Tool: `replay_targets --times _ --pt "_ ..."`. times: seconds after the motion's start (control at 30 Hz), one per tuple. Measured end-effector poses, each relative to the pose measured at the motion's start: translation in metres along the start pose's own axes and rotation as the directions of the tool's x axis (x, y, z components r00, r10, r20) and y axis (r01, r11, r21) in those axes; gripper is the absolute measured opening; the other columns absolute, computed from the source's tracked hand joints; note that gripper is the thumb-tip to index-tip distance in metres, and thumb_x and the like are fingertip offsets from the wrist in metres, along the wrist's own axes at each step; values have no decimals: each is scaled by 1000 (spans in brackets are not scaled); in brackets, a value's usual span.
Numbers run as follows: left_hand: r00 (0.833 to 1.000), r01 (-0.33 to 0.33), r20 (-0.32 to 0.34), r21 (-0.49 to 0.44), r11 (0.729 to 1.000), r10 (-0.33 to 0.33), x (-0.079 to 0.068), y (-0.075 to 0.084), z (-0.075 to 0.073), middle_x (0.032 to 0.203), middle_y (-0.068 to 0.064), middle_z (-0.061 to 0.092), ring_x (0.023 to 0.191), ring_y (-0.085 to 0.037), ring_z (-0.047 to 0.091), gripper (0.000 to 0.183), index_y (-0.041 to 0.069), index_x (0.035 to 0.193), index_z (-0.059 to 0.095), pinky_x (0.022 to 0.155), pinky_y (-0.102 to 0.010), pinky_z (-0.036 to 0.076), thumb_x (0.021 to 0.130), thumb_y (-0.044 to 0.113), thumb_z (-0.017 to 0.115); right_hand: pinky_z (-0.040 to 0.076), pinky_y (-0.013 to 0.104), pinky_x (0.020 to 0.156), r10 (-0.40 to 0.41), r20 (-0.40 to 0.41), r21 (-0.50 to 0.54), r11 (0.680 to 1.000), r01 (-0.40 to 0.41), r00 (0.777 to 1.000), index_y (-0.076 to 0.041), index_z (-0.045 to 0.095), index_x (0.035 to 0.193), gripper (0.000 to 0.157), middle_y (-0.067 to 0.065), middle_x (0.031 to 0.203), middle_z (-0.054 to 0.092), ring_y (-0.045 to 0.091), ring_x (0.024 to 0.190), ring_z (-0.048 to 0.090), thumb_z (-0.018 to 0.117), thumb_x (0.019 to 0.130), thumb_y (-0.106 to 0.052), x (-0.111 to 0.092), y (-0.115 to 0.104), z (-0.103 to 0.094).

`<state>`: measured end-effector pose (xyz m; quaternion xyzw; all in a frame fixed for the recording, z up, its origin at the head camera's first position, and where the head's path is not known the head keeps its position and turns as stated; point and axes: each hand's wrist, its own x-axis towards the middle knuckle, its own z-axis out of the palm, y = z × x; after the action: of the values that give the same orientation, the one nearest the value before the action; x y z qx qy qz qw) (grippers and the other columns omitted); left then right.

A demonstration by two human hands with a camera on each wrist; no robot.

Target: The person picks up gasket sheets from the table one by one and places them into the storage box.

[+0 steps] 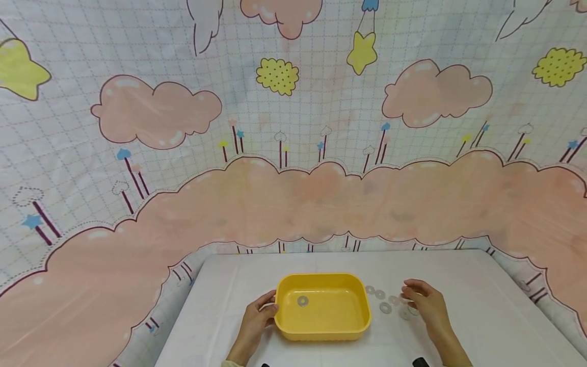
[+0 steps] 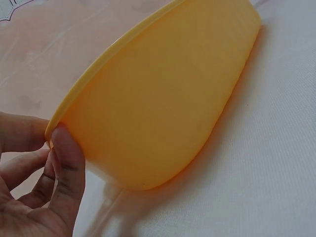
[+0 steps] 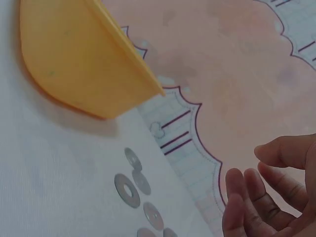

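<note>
A yellow plastic basin (image 1: pixel 322 334) sits on the table, with one flat metal washer (image 1: pixel 302 301) lying inside it toward the left. My left hand (image 1: pixel 257 321) pinches the basin's left rim; in the left wrist view the thumb (image 2: pixel 69 163) presses the outer wall just under the lip. My right hand (image 1: pixel 427 304) hovers to the right of the basin, over the loose washers (image 1: pixel 385 308), its fingers loosely bent with nothing between them. In the right wrist view, the fingers (image 3: pixel 256 190) are apart from the washers (image 3: pixel 127 190), which lie flat on the cloth.
White cloth covers the table (image 1: pixel 220 290). Behind it hangs a patterned curtain (image 1: pixel 321 204) with clouds and stars. Several washers lie scattered between the basin's right side and my right hand, some partly overlapping. A small black object (image 1: pixel 420 362) shows at the bottom edge.
</note>
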<state>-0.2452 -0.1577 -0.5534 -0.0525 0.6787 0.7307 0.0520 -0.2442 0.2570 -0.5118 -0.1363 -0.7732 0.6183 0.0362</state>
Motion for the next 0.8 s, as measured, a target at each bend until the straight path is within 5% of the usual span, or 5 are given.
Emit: replay_targets --times 0.57,0.8 --pt "1000 2 9 10 1000 -2 0 0 0 115 -8 51 86 -10 57 57 -6 143 44 69 -24 55 91 5 63 43 21 77 43 -92 -195 979 -61 995 -4 54 136 53 -17 99 69 -12 81 51 62 95 -36 5 23 -30" --pt "1000 -4 3 4 1000 4 1 -1 0 114 -8 52 85 -8 57 56 -7 143 44 67 -24 54 91 4 63 45 18 71 33 -151 -222 973 -67 988 -4 56 134 53 -26 87 64 -15 77 49 65 93 -37 9 34 -38"
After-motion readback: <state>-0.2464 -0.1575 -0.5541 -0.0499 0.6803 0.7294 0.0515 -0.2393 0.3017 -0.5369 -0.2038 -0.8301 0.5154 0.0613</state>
